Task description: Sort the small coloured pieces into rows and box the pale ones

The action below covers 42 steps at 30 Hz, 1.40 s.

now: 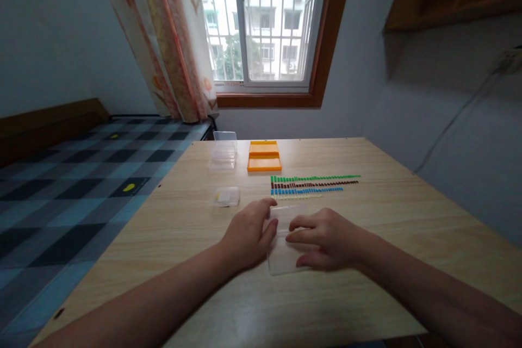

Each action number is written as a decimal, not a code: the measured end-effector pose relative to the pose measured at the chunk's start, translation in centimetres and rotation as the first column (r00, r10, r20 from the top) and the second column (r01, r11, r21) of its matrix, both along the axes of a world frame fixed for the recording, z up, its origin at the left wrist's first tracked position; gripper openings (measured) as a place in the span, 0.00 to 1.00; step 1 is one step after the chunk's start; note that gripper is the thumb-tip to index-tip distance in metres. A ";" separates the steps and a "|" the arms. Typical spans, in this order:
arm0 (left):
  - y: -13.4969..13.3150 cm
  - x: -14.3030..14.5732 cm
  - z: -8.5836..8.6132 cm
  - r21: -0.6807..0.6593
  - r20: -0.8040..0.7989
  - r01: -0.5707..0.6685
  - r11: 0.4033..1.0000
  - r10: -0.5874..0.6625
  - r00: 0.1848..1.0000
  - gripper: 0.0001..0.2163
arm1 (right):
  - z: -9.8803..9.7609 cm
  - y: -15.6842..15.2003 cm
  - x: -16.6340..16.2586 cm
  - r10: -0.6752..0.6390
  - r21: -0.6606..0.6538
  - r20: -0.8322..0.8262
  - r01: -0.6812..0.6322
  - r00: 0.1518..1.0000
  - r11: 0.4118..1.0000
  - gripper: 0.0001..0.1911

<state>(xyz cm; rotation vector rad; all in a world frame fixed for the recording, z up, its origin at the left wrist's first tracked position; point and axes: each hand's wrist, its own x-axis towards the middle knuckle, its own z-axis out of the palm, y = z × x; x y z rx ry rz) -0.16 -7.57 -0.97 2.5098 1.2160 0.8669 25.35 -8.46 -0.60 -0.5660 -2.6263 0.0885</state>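
Clear case (281,261) partly hidden beneath both hands.

A clear, glossy plastic case (285,253) is seen on the matt, pale wood-grain table (367,293). Smooth orange plastic is shown by the tray (264,156), transparent plastic by the open box (223,150). Soft patterned cloth is made out in the curtain (163,38).
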 end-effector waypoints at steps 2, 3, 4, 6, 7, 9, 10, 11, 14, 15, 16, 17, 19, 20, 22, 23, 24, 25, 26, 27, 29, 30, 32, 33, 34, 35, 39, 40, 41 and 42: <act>0.2 -0.2 0.1 -0.003 -0.014 -0.007 1.000 0.007 1.000 0.14 | 0.2 -0.3 0.0 -0.002 -0.013 0.045 0.002 0.999 1.000 0.19; 0.3 -0.2 0.0 -0.005 -0.023 -0.013 1.000 0.013 1.000 0.14 | 0.3 -0.5 -0.1 -0.002 -0.006 0.066 0.002 0.998 1.000 0.19; 0.5 -0.3 0.0 -0.007 -0.031 -0.022 1.000 0.022 0.999 0.15 | 0.4 -0.7 -0.1 -0.002 0.007 0.083 0.002 0.997 1.000 0.20; 0.7 -0.3 -0.3 -0.010 -0.048 -0.041 0.999 0.041 0.998 0.15 | 0.4 -1.0 -0.3 -0.005 0.038 0.105 0.001 0.994 0.999 0.21; 0.7 -0.3 -0.4 -0.010 -0.053 -0.049 0.999 0.048 0.997 0.16 | 0.4 -1.1 -0.5 -0.006 0.051 0.113 0.000 0.994 0.999 0.22; 0.8 -0.2 -0.6 -0.004 -0.051 -0.054 0.999 0.054 0.997 0.17 | 0.5 -1.2 -0.7 -0.011 0.070 0.130 0.002 0.991 0.998 0.23; 0.8 -0.2 -0.6 0.002 -0.045 -0.051 0.999 0.051 0.998 0.16 | 0.6 -1.1 -0.8 -0.013 0.074 0.140 0.002 0.990 0.997 0.24; 0.8 -0.2 -0.6 0.010 -0.038 -0.045 0.999 0.046 0.998 0.14 | 0.6 -1.0 -0.9 -0.013 0.075 0.150 0.002 0.989 0.997 0.25; 0.7 -0.3 -0.1 0.035 -0.023 -0.010 0.999 0.011 1.000 0.07 | 0.8 -0.8 -1.0 -0.008 0.065 0.160 -0.003 0.987 0.998 0.26; 0.6 -0.4 0.1 0.042 -0.018 0.013 0.999 -0.013 1.000 0.07 | 0.9 -0.8 -1.0 -0.005 0.058 0.159 -0.004 0.987 0.998 0.26; 0.5 -0.4 0.4 0.049 -0.013 0.040 0.998 -0.040 0.999 0.08 | 0.9 -0.7 -1.0 -0.004 0.051 0.159 -0.005 0.987 0.999 0.26; 0.4 -0.5 0.6 0.056 -0.009 0.070 0.996 -0.069 0.998 0.09 | 0.9 -0.7 -1.0 -0.003 0.043 0.160 -0.003 0.987 0.999 0.26; 0.1 -0.6 1.1 0.050 -0.027 0.130 0.990 -0.129 0.991 0.10 | 0.8 -0.6 -0.9 -0.006 0.025 0.164 0.002 0.986 1.000 0.26; -0.1 -0.7 1.3 0.029 -0.054 0.161 0.987 -0.159 0.986 0.10 | 0.7 -0.5 -0.8 -0.008 0.017 0.166 0.005 0.986 1.000 0.26; -0.5 -0.9 1.6 -0.043 -0.118 0.216 0.975 -0.220 0.968 0.11 | 0.7 -0.4 -0.6 -0.011 0.002 0.168 0.011 0.986 1.000 0.26; -0.7 -1.1 1.6 -0.079 -0.142 0.237 0.968 -0.246 0.959 0.15 | 0.7 -0.3 -0.6 -0.011 -0.007 0.170 0.013 0.985 1.000 0.26; -0.9 -1.4 1.5 -0.106 -0.161 0.246 0.963 -0.261 0.952 0.20 | 0.8 -0.3 -0.5 -0.011 -0.014 0.170 0.014 0.985 1.000 0.26; -1.1 -1.7 1.4 -0.126 -0.182 0.248 0.960 -0.268 0.946 0.25 | 0.9 -0.2 -0.5 -0.010 -0.022 0.169 0.014 0.986 1.000 0.26; -1.3 -2.0 1.3 -0.144 -0.205 0.245 0.959 -0.272 0.940 0.31 | 1.0 -0.2 -0.5 -0.009 -0.028 0.166 0.014 0.986 1.000 0.26; -1.5 -2.2 1.1 -0.163 -0.229 0.241 0.957 -0.274 0.934 0.36 | 1.1 -0.2 -0.5 -0.006 -0.035 0.162 0.011 0.987 0.999 0.26; -1.7 -2.7 0.8 -0.209 -0.268 0.240 0.948 -0.291 0.918 0.43 | 1.2 -0.2 -0.5 0.001 -0.047 0.152 0.007 0.988 0.999 0.26; -1.7 -2.8 0.7 -0.230 -0.277 0.240 0.943 -0.300 0.913 0.45 | 1.2 -0.2 -0.6 0.004 -0.053 0.148 0.004 0.989 0.999 0.26; -1.8 -2.9 0.6 -0.256 -0.273 0.245 0.935 -0.313 0.909 0.47 | 1.2 -0.3 -0.6 0.006 -0.050 0.139 0.001 0.990 0.999 0.26; -1.8 -2.8 0.6 -0.261 -0.266 0.247 0.933 -0.315 0.911 0.47 | 1.1 -0.3 -0.5 0.007 -0.043 0.133 -0.001 0.991 0.999 0.25; -1.8 -2.7 0.6 -0.262 -0.259 0.247 0.933 -0.314 0.913 0.48 | 1.1 -0.3 -0.5 0.008 -0.032 0.121 -0.004 0.993 0.999 0.25; -1.8 -2.6 0.6 -0.262 -0.254 0.245 0.933 -0.312 0.915 0.48 | 1.0 -0.3 -0.4 0.008 -0.021 0.101 -0.006 0.995 1.000 0.24; -2.1 -2.0 0.8 -0.280 -0.281 0.225 0.933 -0.304 0.910 0.48 | 1.3 0.3 -0.2 -0.013 0.051 -0.039 0.015 0.999 0.999 0.17; -2.2 -1.9 0.9 -0.287 -0.288 0.221 0.932 -0.304 0.908 0.49 | 1.5 0.6 -0.3 -0.038 0.076 -0.072 0.044 0.997 0.996 0.14; -2.2 -1.9 0.9 -0.291 -0.289 0.219 0.931 -0.304 0.908 0.48 | 1.8 1.0 -0.5 -0.075 0.100 -0.098 0.085 0.992 0.991 0.13; -2.2 -1.8 0.9 -0.290 -0.285 0.220 0.931 -0.304 0.909 0.48 | 2.1 1.4 -0.8 -0.122 0.118 -0.115 0.135 0.986 0.984 0.12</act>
